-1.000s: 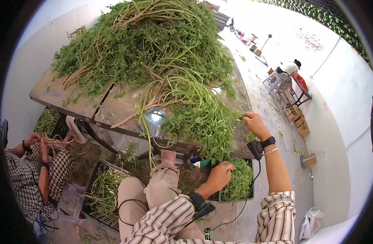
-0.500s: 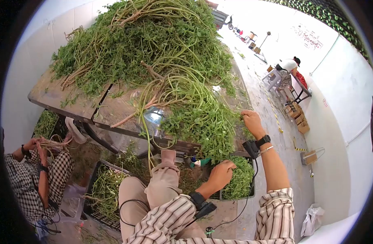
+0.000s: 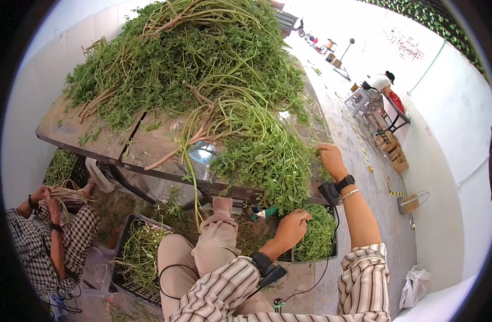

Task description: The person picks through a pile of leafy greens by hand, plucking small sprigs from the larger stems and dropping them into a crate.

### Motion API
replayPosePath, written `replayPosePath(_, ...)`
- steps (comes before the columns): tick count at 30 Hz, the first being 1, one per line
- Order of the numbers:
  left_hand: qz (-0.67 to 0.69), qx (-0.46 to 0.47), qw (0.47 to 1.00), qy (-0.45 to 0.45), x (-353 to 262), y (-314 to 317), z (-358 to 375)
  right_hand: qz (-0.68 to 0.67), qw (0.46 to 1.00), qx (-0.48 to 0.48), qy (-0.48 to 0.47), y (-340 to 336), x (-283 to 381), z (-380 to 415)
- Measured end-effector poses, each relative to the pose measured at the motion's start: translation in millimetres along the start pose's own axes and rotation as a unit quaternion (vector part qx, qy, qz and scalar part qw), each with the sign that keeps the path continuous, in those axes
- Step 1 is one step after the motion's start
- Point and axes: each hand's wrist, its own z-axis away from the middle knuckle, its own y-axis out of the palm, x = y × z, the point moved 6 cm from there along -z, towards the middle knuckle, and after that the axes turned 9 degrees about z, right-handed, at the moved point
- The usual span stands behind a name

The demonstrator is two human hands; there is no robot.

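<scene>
A bunch of leafy green stems (image 3: 256,155) lies across the near right part of the table, its leafy end hanging over the front edge. At that bunch's right side, my right hand (image 3: 333,160) is closed in a pinch on the tip of a leafy green sprig. My left hand (image 3: 292,232) is below the table edge, fingers curled together beside the hanging leaves; what they hold, if anything, is hidden. Just beyond my left hand stands a black crate of picked greens (image 3: 315,233). A clear plastic piece (image 3: 202,152) lies under the stems.
A large heap of greens (image 3: 192,64) covers the back of the table (image 3: 85,126). Another crate (image 3: 141,252) with stems stands left of my legs. A co-worker in checked clothes (image 3: 36,236) sits at left, holding stems. Another person (image 3: 380,83) works farther off at right.
My two hands stay nearly in place, the right fingertips shifting slightly against the greens. The co-worker's hands at left have moved a little. The view has shifted slightly.
</scene>
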Motion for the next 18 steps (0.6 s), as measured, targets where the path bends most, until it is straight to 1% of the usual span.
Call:
replayPosePath(1, 0.0, 0.0, 1.0, 0.0, 0, 0, 0, -0.048, 0.998, 0.011, 0.035, 2, -5, 0)
replayPosePath(2, -0.002, 0.001, 1.0, 0.001, 1, 0, 0, -0.048, 0.998, 0.012, 0.036, 3, -7, 1)
replayPosePath(4, -0.003, 0.003, 1.0, 0.001, 1, 1, 0, -0.07, 0.994, -0.066, -0.051, -6, 2, 4)
replayPosePath(5, -0.001, 0.003, 1.0, 0.006, 0, 1, 0, -0.069, 0.994, -0.065, -0.05, -9, 2, 6)
replayPosePath(7, 0.003, 0.003, 1.0, 0.011, -1, 2, 0, -0.092, 0.99, -0.054, 0.093, -17, -11, 12)
replayPosePath(8, -0.001, 0.001, 1.0, 0.016, -1, 3, 0, -0.09, 0.99, -0.055, 0.094, -22, -7, 15)
replayPosePath(10, -0.004, -0.001, 1.0, 0.021, -2, 3, 0, -0.149, 0.983, -0.009, 0.105, -23, 4, 21)
replayPosePath(11, 0.001, 0.001, 1.0, 0.013, -1, 4, -1, -0.149, 0.983, -0.008, 0.106, -28, 14, 26)
replayPosePath(13, 0.006, 0.004, 1.0, 0.004, 1, 5, 0, -0.186, 0.971, 0.096, 0.11, -19, 34, 37)
replayPosePath(17, -0.002, 0.004, 1.0, 0.009, 1, 5, 1, -0.19, 0.963, 0.128, 0.14, -4, 41, 45)
replayPosePath(18, -0.006, 0.007, 1.0, 0.005, 0, 5, 1, -0.241, 0.94, 0.16, 0.183, 2, 41, 47)
